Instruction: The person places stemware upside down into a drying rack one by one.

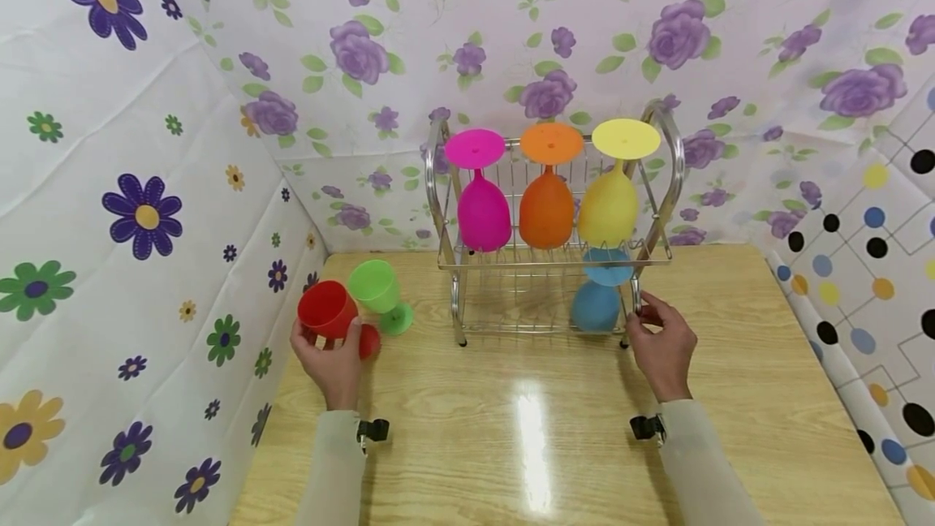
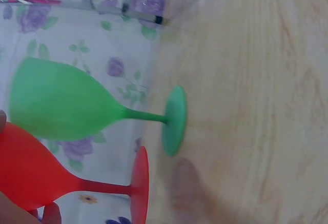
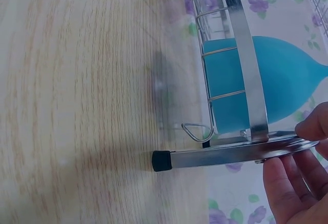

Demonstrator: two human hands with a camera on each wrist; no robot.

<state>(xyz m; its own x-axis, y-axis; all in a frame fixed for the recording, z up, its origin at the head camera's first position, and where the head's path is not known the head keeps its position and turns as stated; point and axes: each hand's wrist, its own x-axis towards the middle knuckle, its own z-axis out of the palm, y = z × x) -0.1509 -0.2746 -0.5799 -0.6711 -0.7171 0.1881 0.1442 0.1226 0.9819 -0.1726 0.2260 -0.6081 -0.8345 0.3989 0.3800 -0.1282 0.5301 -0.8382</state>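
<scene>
Red goblet (image 1: 326, 311) hangs mouth-up just above the counter (image 1: 453, 428), beside the green goblet (image 1: 376, 286): my left hand (image 1: 332, 364) wraps its bowl, while my right hand (image 1: 663, 347), well apart, grips the rack (image 3: 254, 90) by its side. I judge the goblet light, smooth, fairly stiff; best held round the bowl, sparing the thin stem (image 2: 105, 186).
</scene>
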